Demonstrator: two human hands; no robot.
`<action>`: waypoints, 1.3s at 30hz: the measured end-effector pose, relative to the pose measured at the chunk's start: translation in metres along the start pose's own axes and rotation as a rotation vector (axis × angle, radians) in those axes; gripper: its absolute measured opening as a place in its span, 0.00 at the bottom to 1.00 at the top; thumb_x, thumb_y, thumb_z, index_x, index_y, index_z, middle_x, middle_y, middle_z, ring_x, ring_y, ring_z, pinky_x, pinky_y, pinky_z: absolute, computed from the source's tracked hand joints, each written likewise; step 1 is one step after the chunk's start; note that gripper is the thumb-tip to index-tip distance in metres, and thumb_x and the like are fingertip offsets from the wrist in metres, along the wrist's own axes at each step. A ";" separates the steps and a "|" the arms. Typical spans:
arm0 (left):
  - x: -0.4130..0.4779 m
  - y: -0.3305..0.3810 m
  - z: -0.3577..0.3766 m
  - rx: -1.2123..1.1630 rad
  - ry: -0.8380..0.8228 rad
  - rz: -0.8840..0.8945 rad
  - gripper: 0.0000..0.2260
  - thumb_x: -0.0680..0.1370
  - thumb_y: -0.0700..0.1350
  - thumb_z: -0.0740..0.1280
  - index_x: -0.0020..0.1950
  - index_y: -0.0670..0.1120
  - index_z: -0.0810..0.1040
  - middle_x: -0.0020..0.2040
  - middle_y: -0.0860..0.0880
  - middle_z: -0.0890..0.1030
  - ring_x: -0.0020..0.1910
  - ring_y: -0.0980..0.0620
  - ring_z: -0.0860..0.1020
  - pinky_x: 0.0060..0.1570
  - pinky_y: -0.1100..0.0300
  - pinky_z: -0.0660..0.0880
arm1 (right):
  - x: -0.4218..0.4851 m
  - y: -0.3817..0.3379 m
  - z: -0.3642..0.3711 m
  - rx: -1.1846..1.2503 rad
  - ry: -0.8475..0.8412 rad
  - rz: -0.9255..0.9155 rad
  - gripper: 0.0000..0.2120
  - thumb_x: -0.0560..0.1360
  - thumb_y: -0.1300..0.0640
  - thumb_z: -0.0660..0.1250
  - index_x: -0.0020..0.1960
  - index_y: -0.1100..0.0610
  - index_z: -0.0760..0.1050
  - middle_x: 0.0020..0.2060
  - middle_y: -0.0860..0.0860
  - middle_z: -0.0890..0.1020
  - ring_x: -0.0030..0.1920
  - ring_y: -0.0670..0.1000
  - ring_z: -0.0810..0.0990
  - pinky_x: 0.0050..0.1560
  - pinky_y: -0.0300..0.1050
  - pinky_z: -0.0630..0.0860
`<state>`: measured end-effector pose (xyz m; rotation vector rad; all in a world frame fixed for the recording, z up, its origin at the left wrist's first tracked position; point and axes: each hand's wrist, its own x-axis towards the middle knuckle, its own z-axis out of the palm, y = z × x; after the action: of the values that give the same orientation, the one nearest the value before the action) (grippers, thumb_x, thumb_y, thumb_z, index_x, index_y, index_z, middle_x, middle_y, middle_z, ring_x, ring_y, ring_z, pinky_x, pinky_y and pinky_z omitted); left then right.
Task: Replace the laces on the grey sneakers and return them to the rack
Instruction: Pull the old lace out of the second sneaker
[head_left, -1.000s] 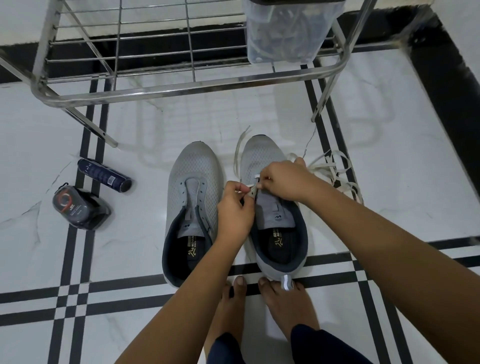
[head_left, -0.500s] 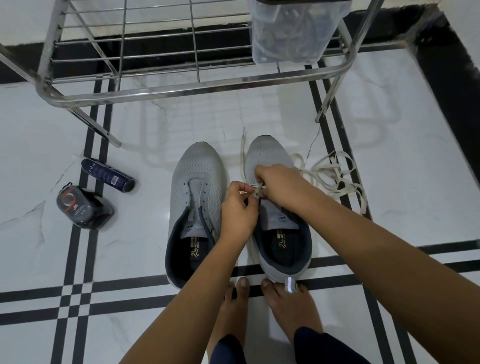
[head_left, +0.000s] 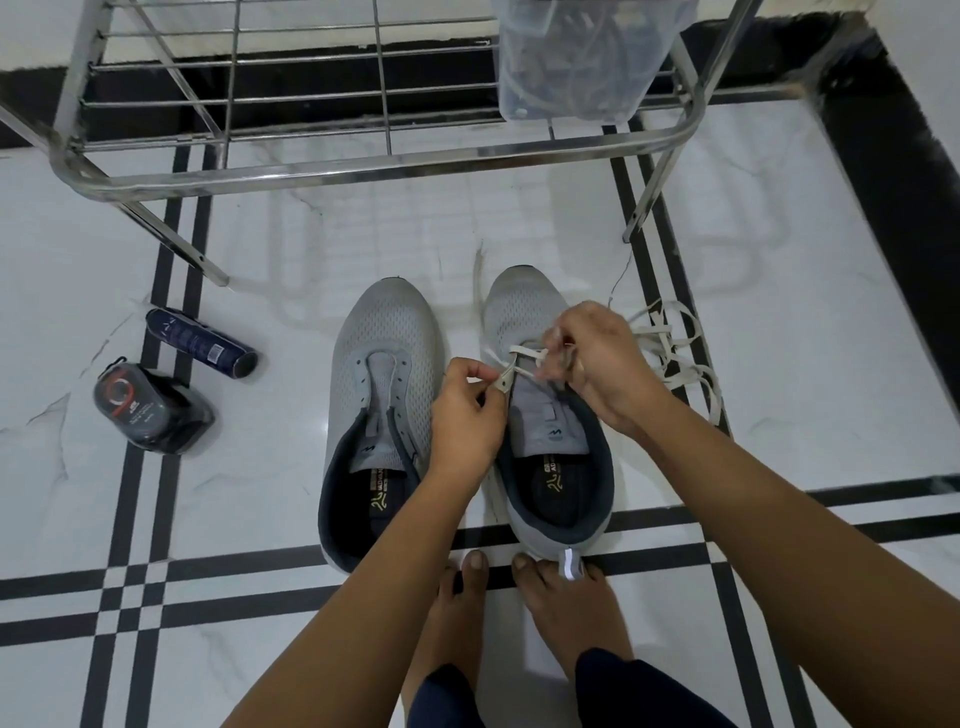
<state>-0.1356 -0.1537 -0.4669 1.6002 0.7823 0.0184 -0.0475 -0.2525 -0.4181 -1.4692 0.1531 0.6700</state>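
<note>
Over the right grey sneaker (head_left: 540, 415), the left hand (head_left: 467, 410) pinches one end of the white lace (head_left: 524, 353); the right hand (head_left: 597, 364), just beside, pinches its loop. The left grey sneaker (head_left: 384, 395) lies beside the left hand.

Readable text is scarce from my view. Right sneaker insole (head_left: 558, 480): gold print, partly legible "AD…", rest cut off. Left sneaker insole (head_left: 381, 501): "ADVAN…" fragment plus gold logo. Small white logo mark on each tongue. Spray can (head_left: 200, 343) and polish container (head_left: 136, 410) labels too blurred to read.
</note>
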 end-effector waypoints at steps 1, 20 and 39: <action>-0.001 0.001 0.000 -0.002 0.000 -0.001 0.11 0.76 0.35 0.59 0.42 0.52 0.68 0.34 0.47 0.75 0.29 0.50 0.67 0.31 0.59 0.65 | 0.001 -0.004 -0.001 -0.116 0.017 -0.051 0.09 0.78 0.64 0.57 0.39 0.56 0.64 0.30 0.52 0.71 0.23 0.44 0.69 0.29 0.41 0.68; -0.002 0.006 0.001 0.030 -0.008 0.014 0.11 0.77 0.37 0.62 0.41 0.53 0.67 0.34 0.49 0.76 0.29 0.51 0.68 0.30 0.59 0.65 | 0.015 0.003 0.004 -1.536 -0.181 -0.190 0.09 0.73 0.54 0.68 0.50 0.57 0.80 0.45 0.54 0.81 0.48 0.55 0.79 0.41 0.43 0.71; -0.001 -0.002 0.000 0.018 -0.006 0.022 0.12 0.77 0.35 0.59 0.42 0.52 0.68 0.32 0.51 0.74 0.28 0.51 0.67 0.30 0.59 0.64 | 0.012 -0.003 -0.003 -1.153 -0.251 -0.088 0.07 0.75 0.54 0.67 0.49 0.56 0.80 0.41 0.50 0.78 0.43 0.49 0.76 0.36 0.39 0.66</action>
<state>-0.1370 -0.1542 -0.4679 1.6250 0.7620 0.0224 -0.0350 -0.2516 -0.4216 -2.4329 -0.5888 0.9191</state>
